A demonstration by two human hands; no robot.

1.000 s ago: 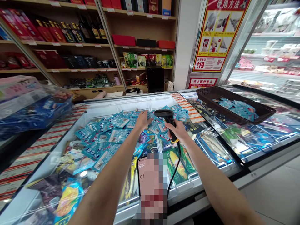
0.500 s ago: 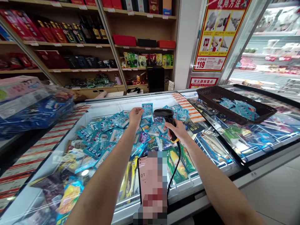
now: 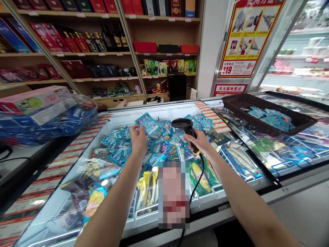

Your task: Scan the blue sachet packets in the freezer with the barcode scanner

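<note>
One blue packet (image 3: 147,123) is in the middle of the frame, a little above the centre and to the left. The left hand (image 3: 138,139) holds it by its lower left edge; the grip is clamped on this edge, with thumb and fingers together. The packet is tilted, and its printed face is visible.

To the right of it, and apart from it, there is a black barcode scanner (image 3: 183,124). The right hand (image 3: 200,141) has its grip closed around the handle, and the flat head of the scanner points to the left of the frame. A black cable (image 3: 196,187) hangs from the handle to the bottom of the frame.

Below and around the left hand, many other blue packets (image 3: 117,145) lie in a loose pile over the chest freezer (image 3: 290,188). Near the bottom centre, a pixelated patch hides what is there. In the right part of the frame stands a brown basket (image 3: 305,126) with more blue packets inside. At the left edge are plastic-wrapped packages (image 3: 51,115), beside a strip of price labels (image 3: 58,173). Wooden shelves (image 3: 167,54) fill the upper left and upper centre, and a red and yellow poster (image 3: 248,41) is at upper right.
</note>
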